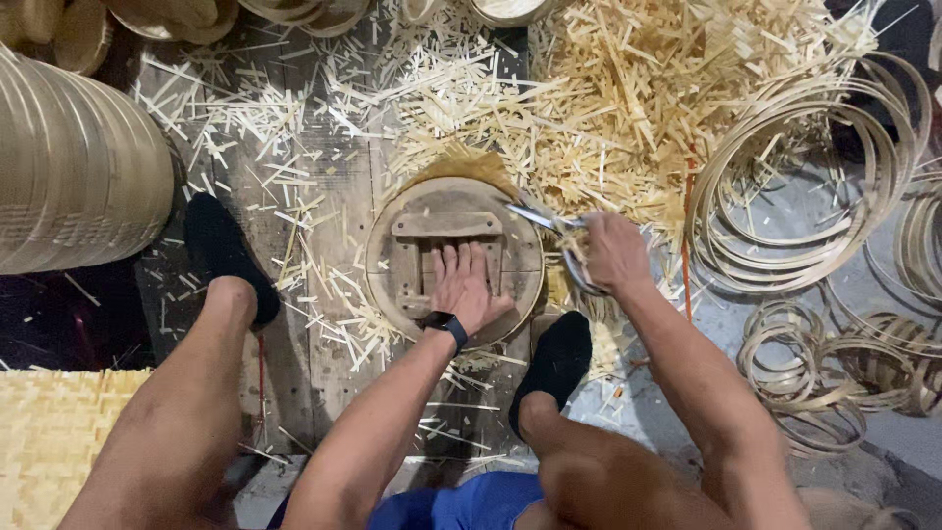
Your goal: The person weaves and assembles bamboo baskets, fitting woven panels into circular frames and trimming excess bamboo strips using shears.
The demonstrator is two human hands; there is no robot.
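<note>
Left hand (464, 287): lies flat, palm down and fingers spread, on the wooden crosspieces at the middle of the round wooden form (453, 257); it grips nothing, only presses. A black wristband (446, 325) sits at the wrist.
Right hand (614, 251): closed around the handles of the metal shears (551, 234), just off the form's right edge.
Shears: blades point left and meet the upper right rim of the form, where a woven bamboo edge (461, 164) sticks out from under it.
Form: rests on the dark plank floor (324, 177) between the person's two feet in black socks (228, 253), directly below the camera.
Offcuts: pale bamboo slivers (608, 88) lie heaped above and to the right of the form, thinner across the planks to its left.
Hoops: coils of bamboo strip (805, 186) lie on the right, well apart from the form.
Mat: woven bamboo sheet (54, 432) at lower left.
Stack: rounded pile of bamboo rims (74, 167) at upper left.
</note>
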